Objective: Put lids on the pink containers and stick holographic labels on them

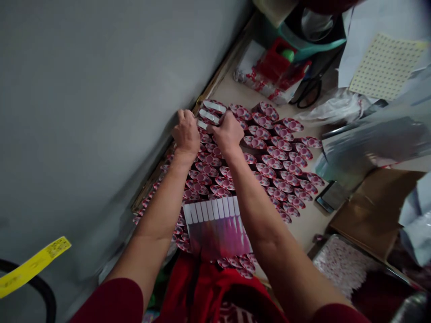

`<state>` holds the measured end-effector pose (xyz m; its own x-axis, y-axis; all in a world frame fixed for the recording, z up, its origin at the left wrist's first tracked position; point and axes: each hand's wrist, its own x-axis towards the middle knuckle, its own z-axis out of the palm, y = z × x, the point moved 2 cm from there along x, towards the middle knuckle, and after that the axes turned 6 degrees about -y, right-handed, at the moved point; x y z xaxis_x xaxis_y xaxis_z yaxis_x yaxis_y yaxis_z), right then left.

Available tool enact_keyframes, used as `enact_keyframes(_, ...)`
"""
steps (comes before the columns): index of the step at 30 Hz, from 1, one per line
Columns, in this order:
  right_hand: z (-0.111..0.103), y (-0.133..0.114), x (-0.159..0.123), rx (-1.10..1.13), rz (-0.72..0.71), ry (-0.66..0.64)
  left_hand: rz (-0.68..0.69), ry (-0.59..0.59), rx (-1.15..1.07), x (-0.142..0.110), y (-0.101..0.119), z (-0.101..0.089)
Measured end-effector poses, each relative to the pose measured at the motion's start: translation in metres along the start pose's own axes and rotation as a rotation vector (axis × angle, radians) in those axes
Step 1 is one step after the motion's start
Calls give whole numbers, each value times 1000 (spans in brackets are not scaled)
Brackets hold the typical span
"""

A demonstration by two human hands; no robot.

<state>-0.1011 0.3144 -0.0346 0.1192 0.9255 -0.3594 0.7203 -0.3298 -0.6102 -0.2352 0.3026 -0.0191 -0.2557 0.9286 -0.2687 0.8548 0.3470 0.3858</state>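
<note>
Many small oval containers [276, 152] with pink floral tops stand close together on the table. At the far end of the group, pale strip stickers [209, 116] lie across a few of the tops. My left hand [186, 132] is closed at the wall side, its fingers curled at one end of another pale strip sticker [202, 124]. My right hand [229, 132] pinches at the other end, thumb towards the left; its fingertips are partly hidden. Nearer my body, a shiny sheet of strip stickers [215, 215] with a row of white strips rests on the containers.
A grey wall [84, 112] borders the left side. On the right are a phone [332, 196], a brown cardboard piece [373, 211], clear plastic bags and a tray of small pale pieces [340, 262]. A red-and-white package [274, 74] and a yellow dotted sheet [387, 65] lie farther back.
</note>
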Motion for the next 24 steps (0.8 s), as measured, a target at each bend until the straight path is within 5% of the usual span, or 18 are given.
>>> enact_keyframes(3, -16, 8, 2, 5, -116, -16, 39, 61, -51, -9, 5, -12)
enact_keyframes(6, -52, 32, -31, -39, -146, -63, 228, 71, -51, -55, 4, -21)
enact_keyframes(10, -92, 96, -120, -167, -82, -221, 546, -294, 38, -161, -3, 3)
enact_keyframes(14, -94, 148, -196, -181, -194, -87, 632, -462, 125, -234, -1, 43)
enact_keyframes(19, -65, 166, -230, -334, -448, -67, 531, -434, 116, -240, 9, 61)
enact_keyframes(24, -54, 171, -240, -424, -477, -123, 457, -485, -10, -238, 12, 58)
